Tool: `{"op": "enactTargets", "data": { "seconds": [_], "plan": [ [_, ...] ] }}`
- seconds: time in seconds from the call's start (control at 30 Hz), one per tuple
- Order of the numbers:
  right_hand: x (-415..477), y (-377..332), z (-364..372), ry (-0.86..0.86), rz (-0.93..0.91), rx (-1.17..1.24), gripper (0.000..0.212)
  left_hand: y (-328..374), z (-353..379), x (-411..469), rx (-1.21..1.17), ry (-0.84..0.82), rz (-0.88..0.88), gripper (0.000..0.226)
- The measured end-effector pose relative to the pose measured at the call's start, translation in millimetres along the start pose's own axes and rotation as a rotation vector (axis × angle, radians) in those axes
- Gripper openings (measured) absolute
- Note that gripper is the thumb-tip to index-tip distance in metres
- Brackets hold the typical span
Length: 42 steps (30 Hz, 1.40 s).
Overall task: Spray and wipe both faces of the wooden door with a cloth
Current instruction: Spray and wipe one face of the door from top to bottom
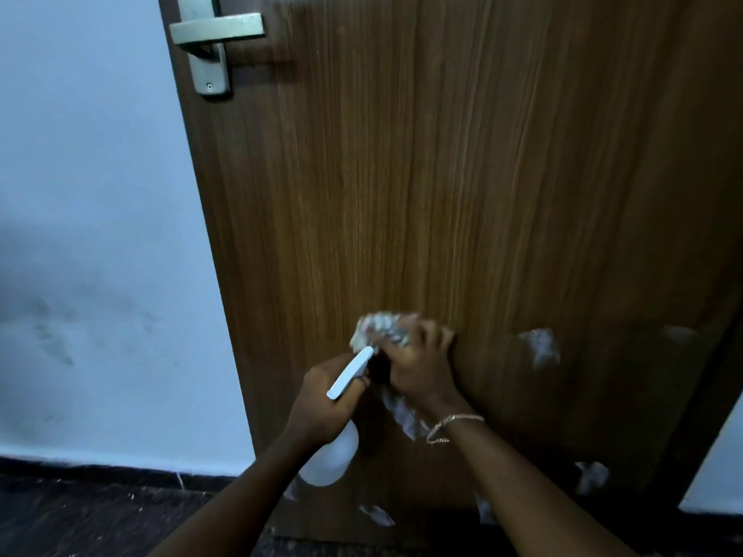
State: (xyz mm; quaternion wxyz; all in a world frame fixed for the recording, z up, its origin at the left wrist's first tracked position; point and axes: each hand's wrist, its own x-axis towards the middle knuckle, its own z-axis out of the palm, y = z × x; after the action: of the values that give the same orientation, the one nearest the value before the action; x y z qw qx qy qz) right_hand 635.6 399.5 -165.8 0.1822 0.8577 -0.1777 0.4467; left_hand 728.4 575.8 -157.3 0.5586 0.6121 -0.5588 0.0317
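The brown wooden door [442, 174] fills the middle and right of the view, its lower part marked with whitish patches [540, 347]. My right hand [422, 367] presses a crumpled light patterned cloth [378, 329] flat against the lower door face; a gold bracelet circles that wrist. My left hand [321, 400] grips a white spray bottle [333, 456] by the neck, its white nozzle [350, 377] pointing up toward the cloth. The two hands are almost touching.
A metal lever handle with its plate [213, 34] sits at the door's upper left edge. A pale scuffed wall [100, 235] stands to the left, with dark skirting and dark floor [80, 512] below. A pale strip [719, 468] shows at lower right.
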Motion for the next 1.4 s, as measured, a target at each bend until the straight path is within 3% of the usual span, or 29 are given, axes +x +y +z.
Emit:
{"op": "enactTargets", "data": {
  "seconds": [0.07, 0.1, 0.17, 0.27, 0.33, 0.43, 0.53, 0.6, 0.7, 0.77, 0.83, 0.93, 1.0, 1.03, 1.1, 1.17, 1.2, 1.3, 1.4],
  "plan": [
    [-52, 28, 14, -0.147, -0.172, -0.05, 0.065, 3, 5, 5, -0.024, -0.002, 0.011, 0.017],
    [-71, 50, 9, -0.19, -0.136, -0.054, 0.069, 3, 6, 7, -0.027, 0.005, 0.012, 0.016],
    [-89, 91, -11, -0.115, 0.099, -0.016, 0.07, 3, 11, 9, -0.033, 0.01, 0.012, 0.016],
    [-49, 114, -45, 0.132, 0.495, 0.065, 0.064, 3, 18, 11, -0.059, -0.006, 0.002, 0.015],
    [-11, 97, -46, 0.246, 0.588, 0.058, 0.059, 6, 24, 15, -0.092, -0.012, 0.001, 0.016],
    [-20, 66, -22, 0.125, 0.285, -0.03, 0.062, 11, 38, 22, -0.129, -0.018, 0.015, 0.018],
    [-91, 90, -4, -0.09, 0.049, -0.053, 0.063, 16, 54, 29, -0.153, -0.03, 0.048, 0.019],
    [-120, 124, -21, -0.112, 0.212, -0.008, 0.068, 17, 64, 32, -0.16, -0.045, 0.075, 0.02],
    [-96, 170, -55, 0.173, 0.668, 0.064, 0.054, 20, 80, 36, -0.173, -0.097, 0.088, 0.018],
    [-52, 179, -65, 0.348, 0.797, 0.081, 0.044, 24, 91, 41, -0.18, -0.111, 0.084, 0.02],
    [-28, 165, -60, 0.375, 0.693, 0.03, 0.042, 29, 104, 48, -0.188, -0.118, 0.095, 0.023],
    [-70, 146, -39, 0.117, 0.341, -0.053, 0.052, 33, 122, 52, -0.196, -0.151, 0.124, 0.018],
    [-114, 162, -39, -0.021, 0.264, -0.081, 0.052, 33, 132, 51, -0.211, -0.151, 0.124, 0.017],
    [-127, 174, -44, 0.003, 0.338, -0.065, 0.049, 34, 137, 49, -0.217, -0.147, 0.126, 0.018],
    [-127, 199, -59, 0.162, 0.677, 0.017, 0.046, 38, 149, 46, -0.214, -0.167, 0.147, 0.018],
    [-106, 227, -75, 0.293, 1.018, 0.156, 0.054, 46, 164, 44, -0.196, -0.212, 0.168, 0.02],
    [-91, 240, -82, 0.347, 1.097, 0.224, 0.056, 51, 172, 44, -0.188, -0.23, 0.168, 0.022],
    [-52, 248, -95, 0.472, 1.035, 0.294, 0.048, 62, 188, 43, -0.188, -0.261, 0.165, 0.024],
    [-44, 211, -81, 0.394, 0.727, 0.115, 0.041, 67, 192, 48, -0.213, -0.243, 0.163, 0.025]
  ]
}}
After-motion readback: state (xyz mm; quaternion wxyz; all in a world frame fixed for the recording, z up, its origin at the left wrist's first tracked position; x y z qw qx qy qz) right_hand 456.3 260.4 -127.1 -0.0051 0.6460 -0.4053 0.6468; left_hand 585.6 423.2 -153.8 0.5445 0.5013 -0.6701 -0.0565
